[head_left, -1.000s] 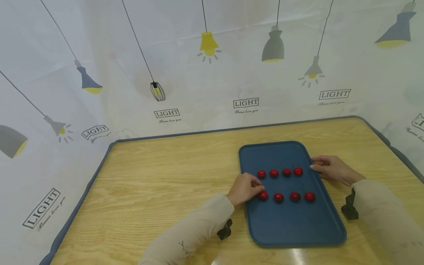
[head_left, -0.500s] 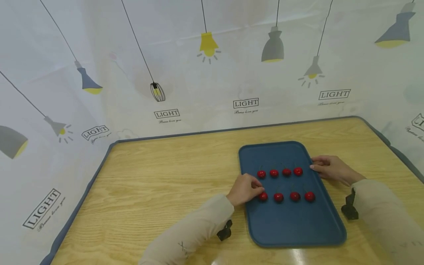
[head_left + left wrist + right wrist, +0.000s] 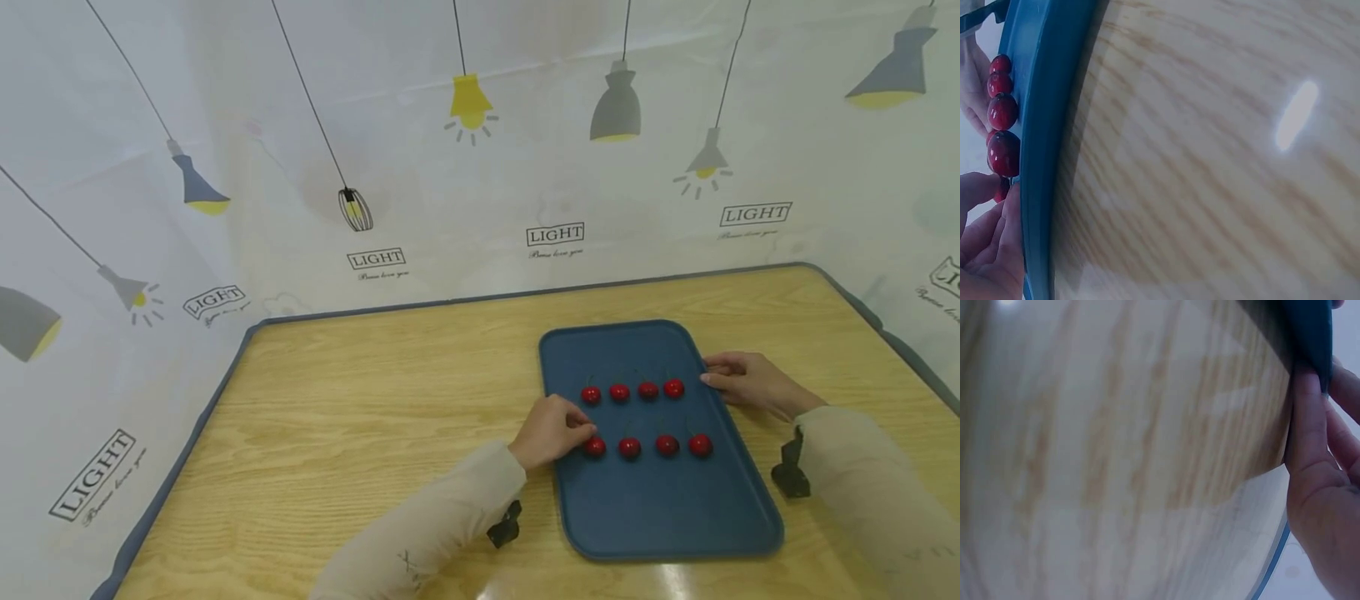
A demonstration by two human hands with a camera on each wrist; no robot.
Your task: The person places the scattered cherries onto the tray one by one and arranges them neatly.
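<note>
A dark blue tray [image 3: 667,517] lies on the table, bearing two rows of red cherries with thin stems. At the near row's left end, my left hand [image 3: 551,432] reaches over the rim, thumb and fingertips pinching at the stem of a cherry [image 3: 595,447]. That cherry [image 3: 1004,153] rests on the tray in the left wrist view, its stem partly covered by the fingers. My right hand [image 3: 757,386] grips the tray's right edge. Thumb and fingers of this hand [image 3: 1319,500] lie on either side of the rim [image 3: 1313,344] in the right wrist view.
Pale wood-grain table [image 3: 360,417] extends left of the tray. A white curtain [image 3: 450,192] printed with lamps hangs along the table's back and sides. The far row of cherries [image 3: 619,392] lies just beyond the left fingertips.
</note>
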